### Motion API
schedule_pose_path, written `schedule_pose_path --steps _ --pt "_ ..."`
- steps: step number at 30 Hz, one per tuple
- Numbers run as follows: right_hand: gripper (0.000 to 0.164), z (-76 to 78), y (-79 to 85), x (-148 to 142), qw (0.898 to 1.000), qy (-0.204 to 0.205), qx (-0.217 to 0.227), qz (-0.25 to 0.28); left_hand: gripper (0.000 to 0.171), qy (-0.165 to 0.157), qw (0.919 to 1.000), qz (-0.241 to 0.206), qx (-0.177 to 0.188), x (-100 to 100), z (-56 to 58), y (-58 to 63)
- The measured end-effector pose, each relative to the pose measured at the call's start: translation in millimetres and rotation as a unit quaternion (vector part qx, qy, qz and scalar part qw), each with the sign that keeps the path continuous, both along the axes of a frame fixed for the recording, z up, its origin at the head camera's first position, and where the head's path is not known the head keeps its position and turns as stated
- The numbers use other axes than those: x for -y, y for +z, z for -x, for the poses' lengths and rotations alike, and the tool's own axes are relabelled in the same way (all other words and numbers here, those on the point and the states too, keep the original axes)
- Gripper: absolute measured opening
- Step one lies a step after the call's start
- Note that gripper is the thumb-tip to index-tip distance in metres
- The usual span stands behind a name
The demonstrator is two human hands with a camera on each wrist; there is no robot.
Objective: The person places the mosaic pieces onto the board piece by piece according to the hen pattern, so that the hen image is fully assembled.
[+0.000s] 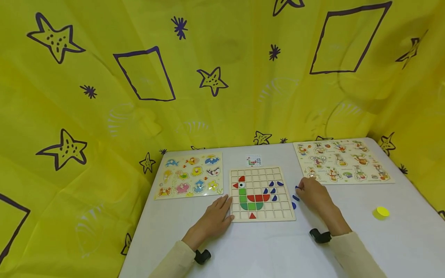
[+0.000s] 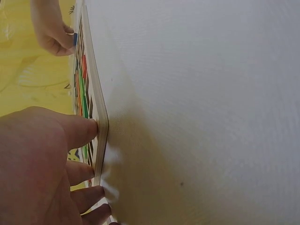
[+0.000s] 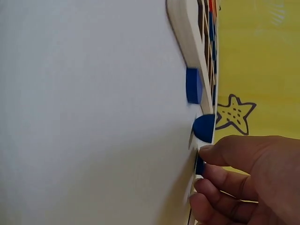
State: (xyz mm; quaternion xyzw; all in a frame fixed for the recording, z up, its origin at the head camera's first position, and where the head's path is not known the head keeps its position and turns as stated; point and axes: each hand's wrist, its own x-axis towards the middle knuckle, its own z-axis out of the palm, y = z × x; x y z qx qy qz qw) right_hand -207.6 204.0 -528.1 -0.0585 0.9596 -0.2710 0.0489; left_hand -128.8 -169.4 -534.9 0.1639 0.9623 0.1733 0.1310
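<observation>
A wooden grid board (image 1: 290, 214) lies mid-table, bearing a bird shape of red, green and blue pieces with several blue half-round pieces (image 1: 272, 190) at its right. My left hand (image 1: 213, 218) rests along the board's left edge, its thumb (image 2: 82, 131) touching the near left corner and its fingers spread. Right of the board, my right hand (image 1: 315, 196) pinches a blue piece (image 3: 200, 166) between thumb and forefinger, low at the table. Two more loose blue half-round pieces (image 3: 204, 128) lie between that hand and the board; one stands against the board's side.
Behind the board lies a small picture card (image 1: 253, 160) with a similar bird. A sea-animal puzzle (image 1: 189, 175) is at the left, another picture puzzle (image 1: 344, 162) at the back right. A yellow round object (image 1: 381, 212) sits far right. Yellow patterned cloth (image 1: 222, 112) hangs behind the table.
</observation>
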Motion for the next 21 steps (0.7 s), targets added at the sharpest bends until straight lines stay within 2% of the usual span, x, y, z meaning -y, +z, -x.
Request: schedule_pose_path --steps 9,16,21 --pt "0.017 -1.7 4.8 27 1.0 0.015 -0.011 0.02 0.069 -0.003 1.0 0.003 -0.002 0 0.0 0.1" --pt "0.018 -0.2 0.6 47 1.0 0.01 0.009 0.027 0.07 -0.003 1.0 0.004 -0.003 0 0.1 -0.4" --pt "0.018 0.3 -1.5 51 0.999 0.007 0.021 0.023 0.069 -0.002 1.0 0.001 -0.001 0 -0.5 1.4"
